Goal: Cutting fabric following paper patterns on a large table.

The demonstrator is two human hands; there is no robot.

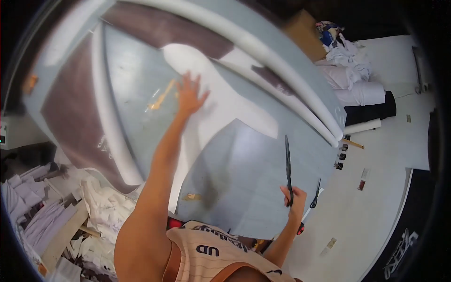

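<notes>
My left hand [190,97] lies with fingers spread on a curved, cut white sheet [221,101], on the blue-grey tabletop [249,183]. My right hand [295,201], at the table's right side, is closed round the handles of long black scissors [288,162]. Their blades point away from me and stand clear of the white sheet; they look closed or nearly so. A smaller pair of scissors [316,196] rests near the table's right edge. Whether the white sheet is paper or thin plastic, I cannot tell.
Long white rolled sheets [263,42] run along the far side. A brown printed sheet [75,108] with a curled white edge lies at left. Paper scraps [105,202] heap at lower left. Fabric rolls [361,94], a cardboard box [303,35] and black clips [342,155] are at right.
</notes>
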